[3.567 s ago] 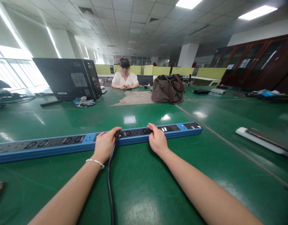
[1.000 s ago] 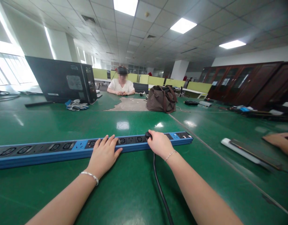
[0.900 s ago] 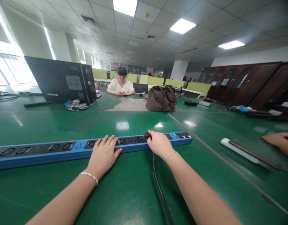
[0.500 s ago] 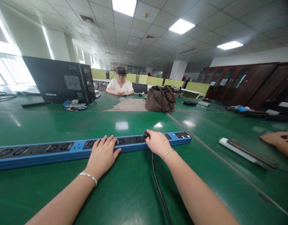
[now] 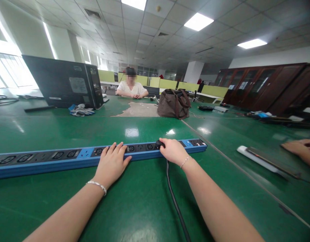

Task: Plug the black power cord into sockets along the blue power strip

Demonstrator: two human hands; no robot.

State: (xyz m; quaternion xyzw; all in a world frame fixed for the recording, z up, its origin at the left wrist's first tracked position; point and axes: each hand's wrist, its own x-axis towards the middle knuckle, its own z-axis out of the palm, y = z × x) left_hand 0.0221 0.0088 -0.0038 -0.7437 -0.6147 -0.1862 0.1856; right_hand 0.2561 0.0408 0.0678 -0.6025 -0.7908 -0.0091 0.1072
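A long blue power strip [image 5: 87, 153] with black and blue sockets runs across the green table [image 5: 134, 201]. My left hand [image 5: 112, 162] lies over its middle, fingers spread on the socket face and thumb along the near side. Toward the strip's right end, my right hand [image 5: 173, 151] is closed on a black plug [image 5: 158, 144] at the sockets. Whether the plug is fully seated cannot be made out. From under that hand a black cable [image 5: 173, 198] runs down toward me across the table.
Beyond the strip stand a black computer case [image 5: 61, 82], gloves [image 5: 81, 110] and a brown bag [image 5: 172, 103]. A person [image 5: 132, 87] sits at the far side. At right lie a white and dark flat device [image 5: 266, 161] and another person's hand [image 5: 300, 148].
My right hand and the plug have shifted slightly right, and the plug looks tilted differently. My left hand stays on the strip. The whole view has moved a little.
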